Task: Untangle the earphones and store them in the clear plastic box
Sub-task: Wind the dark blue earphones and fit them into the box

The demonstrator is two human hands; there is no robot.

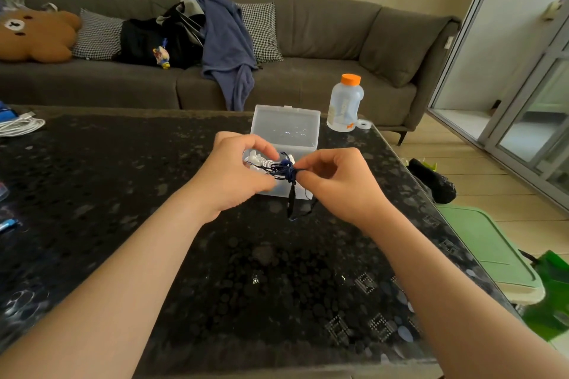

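A tangled bundle of dark blue earphones [283, 168] hangs between my two hands just above the clear plastic box [284, 128]. My left hand [237, 172] pinches the left side of the bundle with curled fingers. My right hand [338, 178] pinches the knot on its right side, and a dark cord end dangles down to the table in front of the box. The box stands open with its lid upright at the back. White earphones [257, 160] lie inside it, partly hidden by my left hand.
The dark speckled glass table [246, 271] holds a clear bottle with an orange cap [345, 103] behind the box on the right and a white cable coil [20, 124] at far left. A grey sofa [323, 49] with clothes stands behind. A green bin [489, 252] sits right of the table.
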